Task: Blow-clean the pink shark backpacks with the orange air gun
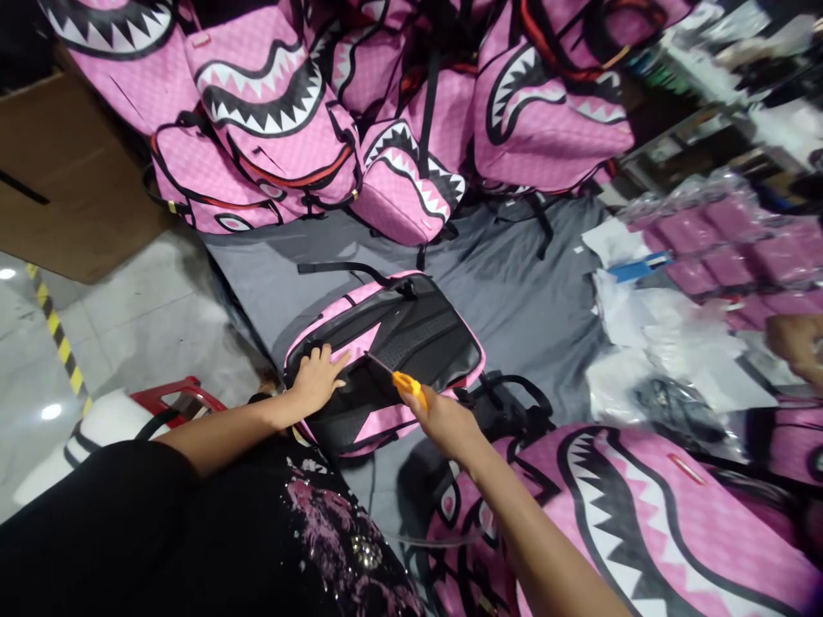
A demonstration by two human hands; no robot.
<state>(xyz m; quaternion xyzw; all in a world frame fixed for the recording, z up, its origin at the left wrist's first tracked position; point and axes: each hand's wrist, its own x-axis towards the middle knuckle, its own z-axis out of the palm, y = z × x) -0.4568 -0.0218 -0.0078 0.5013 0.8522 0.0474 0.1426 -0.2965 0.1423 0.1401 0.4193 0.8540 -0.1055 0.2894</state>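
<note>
A pink and black backpack (429,321) lies flat with its black padded back panel facing up. My left hand (315,379) rests on its left part, fingers spread over the black panel and a pink patch. In my right hand (447,420) is a tool with an orange-yellow handle (410,387) and a thin metal shaft. The shaft's tip meets the back panel just right of my left fingers; its exact kind I cannot make out. One black strap (340,267) stretches out beyond the backpack's far edge.
Several pink shark-mouth backpacks (270,86) are piled along the far side. Another large backpack (643,514) lies at the near right. Plastic-wrapped pink items (733,231) and white papers (623,317) lie right. Another person's hand (797,343) shows at the right edge. A red stool (183,394) stands left.
</note>
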